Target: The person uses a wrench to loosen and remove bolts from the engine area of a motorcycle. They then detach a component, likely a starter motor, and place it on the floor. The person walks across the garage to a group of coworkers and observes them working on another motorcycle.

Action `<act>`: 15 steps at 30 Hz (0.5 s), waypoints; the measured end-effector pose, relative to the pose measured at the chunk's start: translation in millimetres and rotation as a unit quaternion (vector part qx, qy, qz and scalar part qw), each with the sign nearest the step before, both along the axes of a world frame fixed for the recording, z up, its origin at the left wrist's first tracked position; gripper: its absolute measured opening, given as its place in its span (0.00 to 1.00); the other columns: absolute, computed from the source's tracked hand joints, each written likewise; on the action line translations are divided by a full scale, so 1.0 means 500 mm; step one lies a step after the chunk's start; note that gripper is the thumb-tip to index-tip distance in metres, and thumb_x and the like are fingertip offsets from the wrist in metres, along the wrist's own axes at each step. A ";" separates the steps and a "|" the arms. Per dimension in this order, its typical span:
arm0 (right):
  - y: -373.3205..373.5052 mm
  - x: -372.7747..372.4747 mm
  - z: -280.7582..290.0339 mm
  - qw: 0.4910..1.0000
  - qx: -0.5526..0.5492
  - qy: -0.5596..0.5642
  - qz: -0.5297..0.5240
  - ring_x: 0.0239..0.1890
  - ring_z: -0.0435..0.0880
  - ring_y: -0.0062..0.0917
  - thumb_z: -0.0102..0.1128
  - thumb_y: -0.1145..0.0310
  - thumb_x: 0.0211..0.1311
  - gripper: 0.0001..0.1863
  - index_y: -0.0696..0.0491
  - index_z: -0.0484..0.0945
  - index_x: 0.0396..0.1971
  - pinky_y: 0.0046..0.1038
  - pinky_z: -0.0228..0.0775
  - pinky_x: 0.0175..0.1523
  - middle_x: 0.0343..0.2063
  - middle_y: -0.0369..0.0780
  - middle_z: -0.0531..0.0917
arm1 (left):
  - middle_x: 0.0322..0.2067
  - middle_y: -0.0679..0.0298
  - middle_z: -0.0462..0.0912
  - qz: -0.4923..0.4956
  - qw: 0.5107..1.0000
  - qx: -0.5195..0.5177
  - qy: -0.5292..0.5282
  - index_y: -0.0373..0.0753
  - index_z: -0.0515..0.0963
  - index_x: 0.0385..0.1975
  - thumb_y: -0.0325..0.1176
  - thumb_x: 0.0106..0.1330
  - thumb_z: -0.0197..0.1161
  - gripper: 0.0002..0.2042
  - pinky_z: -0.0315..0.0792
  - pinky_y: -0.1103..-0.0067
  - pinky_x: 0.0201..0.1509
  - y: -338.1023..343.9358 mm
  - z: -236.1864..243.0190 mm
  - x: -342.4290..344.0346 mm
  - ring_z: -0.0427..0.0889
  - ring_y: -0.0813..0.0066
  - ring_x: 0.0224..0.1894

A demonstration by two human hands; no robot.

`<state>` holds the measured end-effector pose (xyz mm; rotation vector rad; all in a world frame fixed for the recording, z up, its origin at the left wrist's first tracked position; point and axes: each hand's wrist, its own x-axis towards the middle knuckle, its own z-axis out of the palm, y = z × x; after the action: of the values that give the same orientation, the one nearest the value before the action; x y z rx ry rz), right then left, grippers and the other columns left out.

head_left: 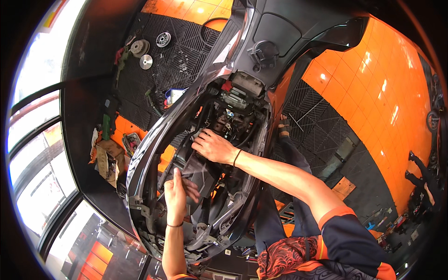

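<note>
Left hand (176,193) grip pinched on black airbox (198,170); right hand (212,145) grip unclear; scooter (224,93) long axis upward.

Centre of frame: opened scooter body (154,140), dark panels stripped, engine bay (228,116) exposed. Right hand (212,147) reaching in from the lower right, fingers (199,136) resting on a black housing (198,170) among hoses and wiring. Left hand (176,192) rising from the bottom edge, closed around a thin tool (189,175), thumb up. Upper left: round metal pulley parts (146,61) lying on black grid matting (186,42). Left of the scooter: crumpled brown cardboard (109,161). Right side: glossy orange floor tiles (373,79).
</note>
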<state>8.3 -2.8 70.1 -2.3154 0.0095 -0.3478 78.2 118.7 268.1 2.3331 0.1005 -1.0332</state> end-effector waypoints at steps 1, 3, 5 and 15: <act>-0.005 -0.002 0.001 1.000 -0.003 0.002 0.002 0.49 0.78 0.33 0.54 0.65 0.63 0.10 0.53 0.78 0.40 0.40 0.63 0.65 0.41 0.40 0.81 | 0.16 0.58 0.82 0.009 0.999 -0.039 0.027 0.29 0.82 0.23 0.45 0.80 0.44 0.29 0.70 0.77 0.18 -0.004 0.013 -0.002 0.77 0.73 0.11; -0.011 -0.006 0.001 1.000 -0.007 0.007 0.010 0.50 0.78 0.33 0.54 0.65 0.63 0.11 0.53 0.78 0.40 0.40 0.62 0.66 0.42 0.41 0.81 | 0.16 0.57 0.82 -0.197 0.967 -0.022 -0.162 0.31 0.82 0.23 0.41 0.78 0.48 0.24 0.71 0.75 0.21 -0.015 0.045 -0.012 0.79 0.72 0.13; -0.009 -0.003 0.001 1.000 -0.023 0.001 0.006 0.50 0.78 0.32 0.54 0.64 0.63 0.11 0.52 0.78 0.40 0.41 0.62 0.66 0.42 0.40 0.81 | 0.41 0.56 0.87 -0.333 0.890 -0.013 -0.312 0.38 0.84 0.43 0.26 0.66 0.57 0.10 0.77 0.71 0.48 -0.013 0.052 -0.020 0.86 0.60 0.43; -0.003 0.002 0.001 1.000 -0.006 -0.014 -0.012 0.46 0.78 0.33 0.56 0.64 0.61 0.10 0.53 0.77 0.39 0.39 0.65 0.63 0.37 0.39 0.80 | 0.41 0.52 0.85 -0.451 0.817 0.251 -0.258 0.33 0.79 0.50 0.35 0.67 0.60 0.16 0.77 0.69 0.44 0.028 -0.014 0.026 0.86 0.57 0.37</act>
<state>9.5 -4.1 70.6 -2.3232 0.0210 -0.3928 91.2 132.7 261.1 3.1434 -1.1846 -0.7347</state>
